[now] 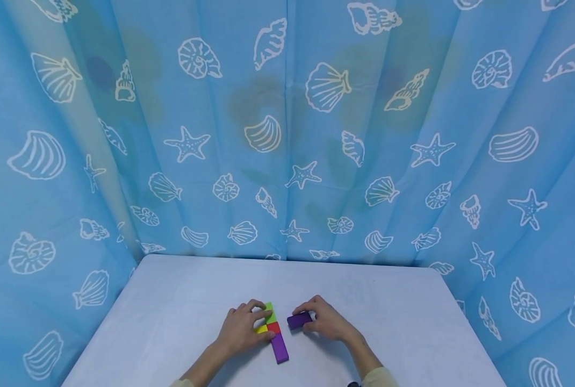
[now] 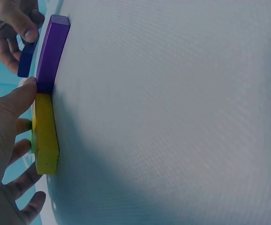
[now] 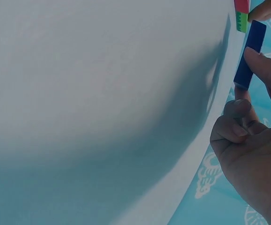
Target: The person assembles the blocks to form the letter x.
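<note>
On the white table, several coloured blocks lie joined: a green block [image 1: 269, 309], a red block [image 1: 273, 327], a yellow block [image 2: 46, 131] and a long purple block [image 1: 280, 349]. My left hand [image 1: 239, 328] spans the yellow block, its thumb at the purple block's end and a finger by the green one; the yellow block is partly hidden under that hand. To the right, my right hand [image 1: 330, 321] pinches a dark blue-purple block [image 3: 251, 54] between thumb and fingers. That block is apart from the joined ones.
The white table [image 1: 186, 285] reaches back to a blue curtain [image 1: 287, 204] printed with shells and starfish. The curtain also hangs along the left and right sides.
</note>
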The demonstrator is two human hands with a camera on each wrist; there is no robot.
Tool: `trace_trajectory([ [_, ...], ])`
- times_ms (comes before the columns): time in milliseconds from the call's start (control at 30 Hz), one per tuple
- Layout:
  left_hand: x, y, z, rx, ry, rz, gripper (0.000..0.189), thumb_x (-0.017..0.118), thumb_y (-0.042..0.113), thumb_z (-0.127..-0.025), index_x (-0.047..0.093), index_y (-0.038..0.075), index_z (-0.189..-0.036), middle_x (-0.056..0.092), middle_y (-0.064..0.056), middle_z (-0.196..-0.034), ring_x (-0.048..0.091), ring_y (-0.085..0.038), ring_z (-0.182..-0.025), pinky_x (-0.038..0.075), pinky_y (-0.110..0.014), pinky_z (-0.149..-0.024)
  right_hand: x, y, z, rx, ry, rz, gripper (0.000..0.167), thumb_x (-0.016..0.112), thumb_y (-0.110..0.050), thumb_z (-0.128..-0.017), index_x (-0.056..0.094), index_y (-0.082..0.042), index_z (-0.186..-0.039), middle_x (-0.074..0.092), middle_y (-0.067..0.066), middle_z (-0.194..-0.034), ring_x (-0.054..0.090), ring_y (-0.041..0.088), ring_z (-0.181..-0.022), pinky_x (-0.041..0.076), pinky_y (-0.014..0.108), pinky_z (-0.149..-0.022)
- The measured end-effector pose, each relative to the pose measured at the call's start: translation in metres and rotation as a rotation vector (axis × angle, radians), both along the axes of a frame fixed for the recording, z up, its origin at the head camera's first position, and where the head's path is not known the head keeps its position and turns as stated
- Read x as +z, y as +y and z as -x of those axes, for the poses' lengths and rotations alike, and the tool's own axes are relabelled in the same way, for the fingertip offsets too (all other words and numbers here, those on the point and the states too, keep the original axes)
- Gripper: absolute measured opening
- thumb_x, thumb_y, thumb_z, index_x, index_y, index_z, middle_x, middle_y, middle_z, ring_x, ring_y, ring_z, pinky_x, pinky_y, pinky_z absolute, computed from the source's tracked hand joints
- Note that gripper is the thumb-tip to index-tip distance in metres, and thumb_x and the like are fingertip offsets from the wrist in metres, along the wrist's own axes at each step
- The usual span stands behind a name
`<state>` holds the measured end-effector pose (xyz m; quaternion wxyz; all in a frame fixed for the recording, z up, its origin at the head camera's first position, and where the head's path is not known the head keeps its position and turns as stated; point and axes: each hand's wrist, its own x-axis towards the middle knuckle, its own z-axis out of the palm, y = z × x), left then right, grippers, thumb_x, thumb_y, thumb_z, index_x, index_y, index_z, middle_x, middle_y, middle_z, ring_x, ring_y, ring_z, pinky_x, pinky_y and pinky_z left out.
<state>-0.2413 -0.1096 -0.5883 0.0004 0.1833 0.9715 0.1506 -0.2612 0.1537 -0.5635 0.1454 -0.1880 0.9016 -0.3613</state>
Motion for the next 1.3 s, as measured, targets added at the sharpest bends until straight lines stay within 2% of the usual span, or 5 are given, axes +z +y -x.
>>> trace_trajectory([
  [333,-0.001,0.0,-0.002,-0.001,0.0,-0.013,0.06,0.072,0.065,-0.081,0.069,0.032,-0.13,0.058,0.0,-0.128,0.057,-0.027,-0.115,0.047,-0.053,-0.092,-0.001,-0.008,-0.001,0.019,0.011,-0.009,0.037,0.076,-0.006,-0.084,0.073,-0.025,-0.116,0.051,0.001,-0.109,0.054,0.02,-0.102,0.048,0.05,-0.094],
  [733,0.001,-0.002,-0.003,-0.013,0.013,-0.024,0.06,0.07,0.067,-0.082,0.069,0.032,-0.131,0.058,0.002,-0.129,0.057,-0.026,-0.113,0.047,-0.051,-0.09,-0.003,-0.021,0.001,0.044,0.021,-0.034,0.037,0.076,-0.006,-0.085,0.074,-0.026,-0.116,0.051,-0.001,-0.107,0.053,0.016,-0.097,0.048,0.043,-0.09],
  [1033,0.001,-0.002,-0.002,-0.021,0.007,-0.018,0.06,0.07,0.066,-0.082,0.068,0.032,-0.131,0.057,0.002,-0.13,0.057,-0.026,-0.112,0.047,-0.051,-0.09,-0.007,-0.026,0.004,0.032,0.012,-0.065,0.036,0.076,-0.007,-0.086,0.074,-0.028,-0.114,0.051,-0.001,-0.107,0.053,0.017,-0.097,0.049,0.047,-0.092],
  [1300,0.001,0.0,-0.002,-0.007,0.007,-0.019,0.059,0.071,0.066,-0.082,0.068,0.032,-0.131,0.057,0.003,-0.13,0.057,-0.026,-0.114,0.046,-0.051,-0.091,-0.008,-0.028,0.003,0.031,0.014,-0.088,0.036,0.078,-0.008,-0.085,0.074,-0.028,-0.115,0.051,-0.001,-0.105,0.053,0.016,-0.094,0.049,0.044,-0.09],
])
